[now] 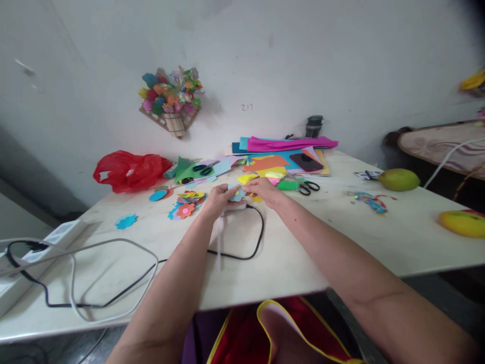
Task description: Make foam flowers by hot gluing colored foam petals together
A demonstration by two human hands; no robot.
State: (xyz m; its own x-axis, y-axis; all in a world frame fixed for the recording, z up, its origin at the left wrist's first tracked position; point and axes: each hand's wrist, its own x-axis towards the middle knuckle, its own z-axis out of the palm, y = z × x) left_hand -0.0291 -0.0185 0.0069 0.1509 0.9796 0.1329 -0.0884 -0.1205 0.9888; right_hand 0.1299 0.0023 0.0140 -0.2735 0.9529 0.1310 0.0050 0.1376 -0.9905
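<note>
My left hand (218, 200) pinches a light blue flower cut-out (237, 194) near the middle of the table. From the other side, my right hand (262, 190) closes its fingertips at the flower's right edge; anything small between them is hidden. Just under the hands lies a white glue gun (235, 207), with a black cord and a translucent glue stick (219, 247) jutting from its back. Left of my left hand sits a pile of colourful flower cut-outs (186, 208). A blue flower cut-out (126, 221) lies apart, farther left.
Scissors (309, 188) lie right of my hands, and another pair of scissors (205, 168) behind them. Coloured sheets (267, 164) carry a phone (306, 162). A red plastic bag (131, 171) stands back left. Cables run to a power strip (56, 242). Mangoes (399, 180) lie right.
</note>
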